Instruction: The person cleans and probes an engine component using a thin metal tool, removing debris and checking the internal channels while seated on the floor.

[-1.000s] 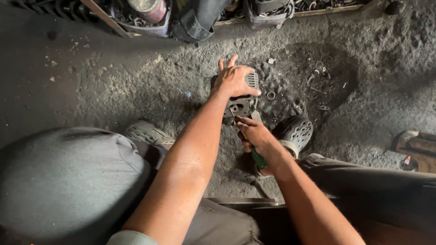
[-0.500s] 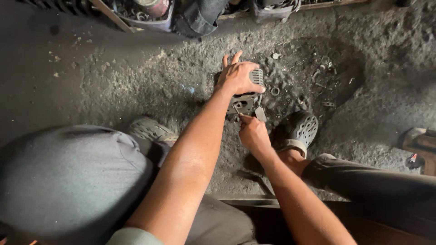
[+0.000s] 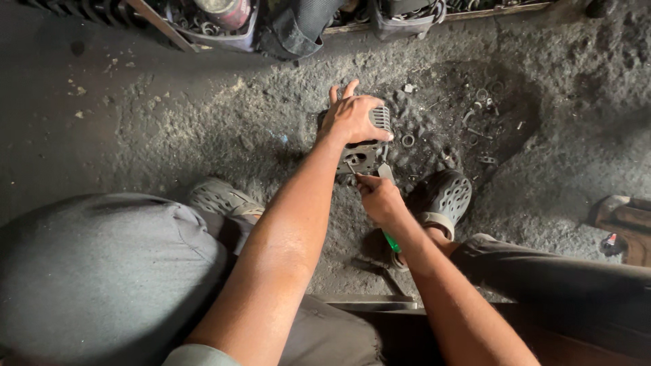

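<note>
My left hand (image 3: pixel 352 118) lies flat on top of a finned grey metal engine part (image 3: pixel 366 156) that sits on the dirty floor, and presses down on it. Just below it, my right hand (image 3: pixel 380 200) is closed around a screwdriver. Its green handle (image 3: pixel 391 242) sticks out under my wrist. The flat metal blade (image 3: pixel 385 171) points up against the near side of the part. Where the tip touches is hidden by my fingers.
My feet in grey perforated clogs (image 3: pixel 447 196) (image 3: pixel 220 198) flank the part. Loose washers and small metal bits (image 3: pixel 475 122) lie scattered to the right. Bins of parts (image 3: pixel 224 20) line the far edge. A wooden block (image 3: pixel 627 224) sits at the right, a metal bar (image 3: pixel 369 305) near my lap.
The view shifts slightly. My left hand stays on the finned part and my right hand keeps the screwdriver against it, with only small wrist movement.
</note>
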